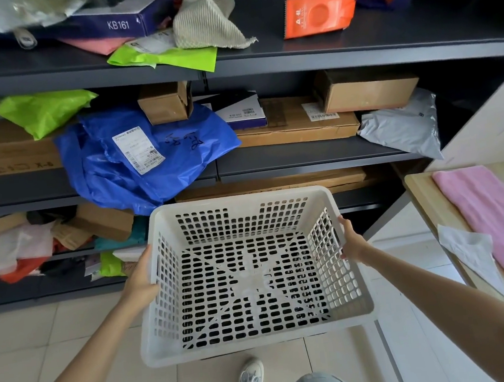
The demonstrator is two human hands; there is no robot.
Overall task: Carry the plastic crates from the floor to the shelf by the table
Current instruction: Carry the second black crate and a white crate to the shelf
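- White plastic crate (241, 222): rectangular, rounded corners, smooth solid rim, walls flaring outward toward the top.
- All four walls and the base are perforated with rows of small slots. Solid ribs cross the base in an X and meet at a plain centre patch.
- Nothing inside it; the opening faces up at the camera.
- Location: held off the tiled floor (42, 328), in front of the lower levels of the dark shelf (303, 158). The far rim sits right under the blue bag (137, 158) that hangs over the shelf edge. Can't tell if they touch.
- Left hand (140, 278): gripping the crate's left side at the rim, fingers wrapped against the wall.
- Right hand (352, 241): gripping the right side at the rim, thumb up near the edge, fingers curled onto the wall.
- Both arms are extended, one hand on each short side.
- Table (424, 199) is to the right of the shelf, with a pink cloth (490, 217) lying on it, well clear of the crate.
- One shoe (252, 378) is visible on the floor just below the crate's near rim.
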